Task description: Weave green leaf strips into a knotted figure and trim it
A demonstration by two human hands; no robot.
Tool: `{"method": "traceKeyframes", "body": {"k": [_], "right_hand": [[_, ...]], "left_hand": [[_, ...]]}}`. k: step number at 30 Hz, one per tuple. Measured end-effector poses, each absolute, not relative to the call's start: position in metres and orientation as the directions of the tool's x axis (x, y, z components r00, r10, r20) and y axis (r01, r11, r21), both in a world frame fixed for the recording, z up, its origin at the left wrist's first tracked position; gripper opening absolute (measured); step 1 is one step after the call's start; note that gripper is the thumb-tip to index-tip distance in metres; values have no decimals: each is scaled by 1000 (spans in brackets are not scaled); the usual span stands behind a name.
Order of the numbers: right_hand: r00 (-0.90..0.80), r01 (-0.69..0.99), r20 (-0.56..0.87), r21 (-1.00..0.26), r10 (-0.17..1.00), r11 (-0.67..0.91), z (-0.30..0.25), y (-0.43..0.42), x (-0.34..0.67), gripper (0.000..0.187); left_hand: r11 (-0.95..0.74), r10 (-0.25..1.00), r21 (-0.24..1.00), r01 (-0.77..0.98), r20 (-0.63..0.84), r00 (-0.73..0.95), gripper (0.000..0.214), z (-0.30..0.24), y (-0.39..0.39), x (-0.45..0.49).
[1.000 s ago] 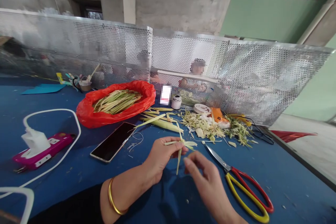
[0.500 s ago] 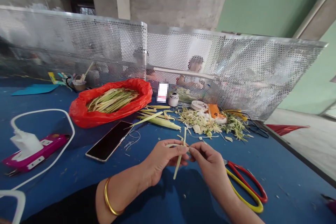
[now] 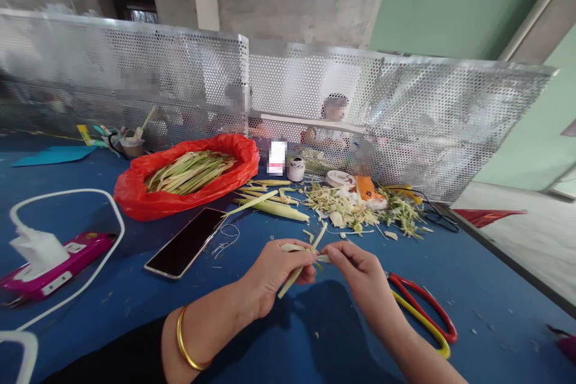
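Observation:
My left hand [image 3: 288, 267] pinches pale green leaf strips [image 3: 319, 237] that cross each other, one slanting up past the fingers and down below them. Close on its right, my right hand [image 3: 355, 267] is closed on the end of a strip between thumb and fingertips. Part of the strips is hidden behind the fingers. Partly behind my right forearm lie scissors [image 3: 427, 312] with one red and one yellow handle. Beyond the hands are longer husk-like leaves [image 3: 281, 210] and a heap of shredded trimmings [image 3: 344, 207].
A red plastic bag [image 3: 135, 204] holds many leaf strips. A phone [image 3: 184, 244] lies left of my hands, near a magenta power strip [image 3: 90, 255] with a white cable. A small jar [image 3: 296, 169] and a tape roll [image 3: 339, 179] stand before the perforated metal screen [image 3: 288, 81]; people sit behind it.
The crossing strip has tilted, its top to the right and its lower end to the left. My hands have drawn slightly apart, with more strip showing between them.

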State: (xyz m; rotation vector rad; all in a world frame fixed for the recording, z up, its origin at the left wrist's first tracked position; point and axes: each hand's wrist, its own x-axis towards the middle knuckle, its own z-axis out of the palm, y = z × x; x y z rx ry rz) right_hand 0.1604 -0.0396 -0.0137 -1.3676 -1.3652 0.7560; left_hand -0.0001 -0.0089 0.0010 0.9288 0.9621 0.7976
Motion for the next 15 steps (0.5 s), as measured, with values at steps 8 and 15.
{"method": "traceKeyframes", "body": {"k": [8, 15], "right_hand": [[127, 117, 190, -977, 973, 176, -14, -37, 156, 31], [127, 112, 143, -985, 982, 129, -15, -39, 150, 31]], "left_hand": [[388, 790, 922, -7, -329, 518, 35, -5, -11, -1], [351, 809, 936, 33, -321, 492, 22, -12, -12, 4]]}}
